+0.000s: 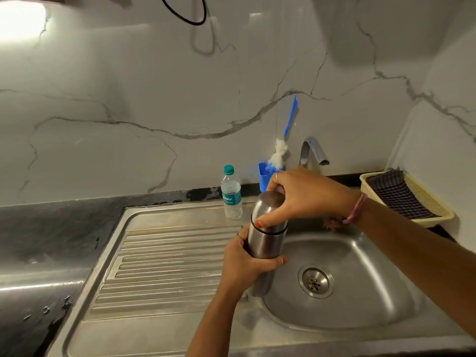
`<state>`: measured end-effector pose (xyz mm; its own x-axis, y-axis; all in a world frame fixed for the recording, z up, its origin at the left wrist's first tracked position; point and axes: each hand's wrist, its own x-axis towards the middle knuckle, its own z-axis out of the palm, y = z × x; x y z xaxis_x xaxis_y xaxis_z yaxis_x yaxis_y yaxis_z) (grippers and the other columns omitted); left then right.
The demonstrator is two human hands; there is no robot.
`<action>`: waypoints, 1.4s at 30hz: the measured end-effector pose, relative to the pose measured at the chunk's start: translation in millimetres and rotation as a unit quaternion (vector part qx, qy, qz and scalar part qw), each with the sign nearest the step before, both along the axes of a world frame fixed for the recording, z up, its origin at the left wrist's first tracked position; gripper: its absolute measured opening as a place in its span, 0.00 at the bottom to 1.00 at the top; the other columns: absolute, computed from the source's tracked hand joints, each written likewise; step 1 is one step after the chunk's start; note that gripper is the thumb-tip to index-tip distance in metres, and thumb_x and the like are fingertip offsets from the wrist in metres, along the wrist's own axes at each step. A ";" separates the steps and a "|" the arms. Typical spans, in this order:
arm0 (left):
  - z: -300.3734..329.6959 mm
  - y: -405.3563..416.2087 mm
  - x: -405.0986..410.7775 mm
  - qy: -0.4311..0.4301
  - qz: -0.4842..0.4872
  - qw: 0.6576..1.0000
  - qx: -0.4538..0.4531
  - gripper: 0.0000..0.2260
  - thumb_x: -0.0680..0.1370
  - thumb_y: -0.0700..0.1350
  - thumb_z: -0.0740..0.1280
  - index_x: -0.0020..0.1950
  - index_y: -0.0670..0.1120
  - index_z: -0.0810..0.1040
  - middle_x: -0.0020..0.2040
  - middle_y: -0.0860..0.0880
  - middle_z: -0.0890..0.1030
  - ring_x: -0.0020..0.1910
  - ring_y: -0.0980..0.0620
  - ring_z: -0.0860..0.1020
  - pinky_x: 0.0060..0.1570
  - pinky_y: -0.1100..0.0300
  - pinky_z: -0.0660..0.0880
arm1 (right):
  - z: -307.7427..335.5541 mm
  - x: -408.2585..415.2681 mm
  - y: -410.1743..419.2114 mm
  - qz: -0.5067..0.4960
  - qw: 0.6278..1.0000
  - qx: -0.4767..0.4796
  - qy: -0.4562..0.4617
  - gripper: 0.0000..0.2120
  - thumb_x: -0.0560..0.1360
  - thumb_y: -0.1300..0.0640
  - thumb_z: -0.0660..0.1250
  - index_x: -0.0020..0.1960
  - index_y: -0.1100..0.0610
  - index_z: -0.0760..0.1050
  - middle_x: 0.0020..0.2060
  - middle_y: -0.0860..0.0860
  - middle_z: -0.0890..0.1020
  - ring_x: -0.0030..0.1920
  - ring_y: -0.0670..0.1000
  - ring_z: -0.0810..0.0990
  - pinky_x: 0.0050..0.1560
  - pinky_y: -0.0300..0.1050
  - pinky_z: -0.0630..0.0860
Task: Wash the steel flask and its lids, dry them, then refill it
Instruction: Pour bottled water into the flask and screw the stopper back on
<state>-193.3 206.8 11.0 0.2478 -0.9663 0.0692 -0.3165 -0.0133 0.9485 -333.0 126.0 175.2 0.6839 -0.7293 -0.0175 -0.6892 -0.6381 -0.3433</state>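
Flask [264, 243] is capped and dry-looking: our left hand [247, 264] grips its body, right hand [301, 194] clamps the cap [269, 210]. Washing, drying, refilling all remain, we judge.

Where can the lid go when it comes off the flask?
The ribbed draining board, left of the sink bowl and in front of the water bottle, is bare. It is crowded behind the flask: brush holder, tap, cloth basket.

One steel flask [265, 240], one plastic bottle [231, 193], one bottle brush [282, 148], one basket [435, 217], two hands [247, 264].
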 end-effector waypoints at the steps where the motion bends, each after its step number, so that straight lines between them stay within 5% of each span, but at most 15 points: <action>1: 0.4 0.4 -0.9 -0.001 0.003 1.000 0.000 0.29 0.59 0.45 0.85 0.55 0.59 0.77 0.47 0.58 0.83 0.48 0.61 0.81 0.45 0.63 0.80 | -3.1 0.3 0.6 -0.011 1.000 -0.006 -0.004 0.28 0.63 0.33 0.72 0.53 0.52 0.75 0.43 0.47 0.80 0.43 0.44 0.77 0.36 0.35 0.71; 5: 2.3 0.3 -2.8 0.012 0.003 1.000 0.006 0.28 0.60 0.45 0.85 0.54 0.59 0.76 0.48 0.57 0.83 0.47 0.61 0.81 0.45 0.64 0.80 | -16.0 4.2 1.9 -0.048 0.997 -0.058 -0.013 0.30 0.64 0.29 0.67 0.50 0.54 0.75 0.41 0.48 0.80 0.40 0.45 0.77 0.33 0.35 0.67; 9: 9.6 3.2 2.0 0.018 -0.029 0.999 0.017 0.27 0.61 0.42 0.84 0.54 0.57 0.77 0.47 0.59 0.83 0.47 0.59 0.81 0.45 0.64 0.80 | -11.8 -11.5 -5.5 0.088 0.990 -0.110 0.016 0.33 0.67 0.28 0.61 0.62 0.50 0.67 0.53 0.48 0.79 0.44 0.43 0.75 0.39 0.33 0.68; 12: 19.9 2.6 11.5 0.020 -0.082 0.996 0.026 0.25 0.61 0.38 0.83 0.55 0.51 0.80 0.48 0.52 0.85 0.48 0.53 0.83 0.50 0.56 0.81 | -13.2 -21.6 -16.7 0.281 0.930 -0.238 0.005 0.38 0.70 0.29 0.58 0.73 0.49 0.58 0.63 0.52 0.75 0.47 0.47 0.80 0.42 0.40 0.79; 16: 31.7 0.5 17.0 -0.017 -0.133 0.990 0.046 0.24 0.61 0.40 0.82 0.53 0.53 0.79 0.48 0.53 0.84 0.48 0.54 0.82 0.50 0.58 0.81 | -26.2 -17.2 -30.7 0.402 0.852 -0.329 -0.065 0.24 0.75 0.39 0.61 0.66 0.52 0.68 0.56 0.57 0.80 0.44 0.53 0.82 0.37 0.43 0.81; 21: 33.5 -0.8 12.5 0.013 -0.102 0.993 0.054 0.25 0.59 0.42 0.82 0.53 0.52 0.79 0.47 0.53 0.84 0.47 0.54 0.82 0.48 0.59 0.81 | -23.0 -0.5 -24.9 0.346 0.886 -0.299 -0.076 0.17 0.74 0.46 0.60 0.52 0.56 0.80 0.43 0.53 0.80 0.34 0.50 0.79 0.34 0.37 0.75; 27: 34.2 -2.2 16.0 0.036 -0.073 0.995 0.057 0.25 0.62 0.37 0.82 0.54 0.52 0.77 0.46 0.53 0.84 0.45 0.56 0.82 0.42 0.64 0.79 | -21.6 11.1 -16.6 0.267 0.918 -0.290 -0.045 0.19 0.74 0.44 0.56 0.52 0.53 0.79 0.40 0.51 0.79 0.32 0.46 0.75 0.32 0.33 0.64; 32: 34.4 -4.2 20.0 0.047 -0.081 0.994 0.061 0.27 0.60 0.42 0.82 0.55 0.53 0.77 0.48 0.53 0.84 0.47 0.57 0.82 0.44 0.64 0.80 | -20.5 20.7 -15.6 0.232 0.927 -0.293 -0.045 0.19 0.74 0.43 0.56 0.52 0.52 0.79 0.37 0.49 0.79 0.31 0.42 0.66 0.30 0.26 0.54; 35: 33.4 -4.8 24.8 0.056 -0.069 0.995 0.055 0.28 0.57 0.47 0.80 0.56 0.53 0.77 0.48 0.54 0.84 0.48 0.56 0.83 0.45 0.62 0.80 | -10.6 27.7 -16.9 0.190 0.960 -0.203 -0.019 0.18 0.76 0.41 0.61 0.59 0.50 0.74 0.46 0.46 0.77 0.37 0.42 0.70 0.33 0.27 0.65; 37: 33.0 -6.2 31.8 0.059 -0.063 0.995 0.049 0.29 0.58 0.47 0.80 0.57 0.53 0.77 0.48 0.54 0.84 0.48 0.56 0.83 0.45 0.62 0.80 | -4.7 29.6 -18.5 0.150 0.983 -0.105 -0.013 0.26 0.73 0.36 0.63 0.66 0.48 0.68 0.53 0.43 0.75 0.45 0.42 0.74 0.44 0.31 0.72; 42: 36.8 -6.6 60.8 0.074 -0.045 0.996 0.034 0.24 0.64 0.39 0.82 0.56 0.50 0.79 0.47 0.53 0.85 0.48 0.55 0.83 0.43 0.65 0.79 | -19.3 25.8 -16.6 0.025 0.974 0.124 -0.190 0.38 0.66 0.35 0.67 0.72 0.41 0.57 0.57 0.39 0.72 0.40 0.39 0.80 0.48 0.37 0.76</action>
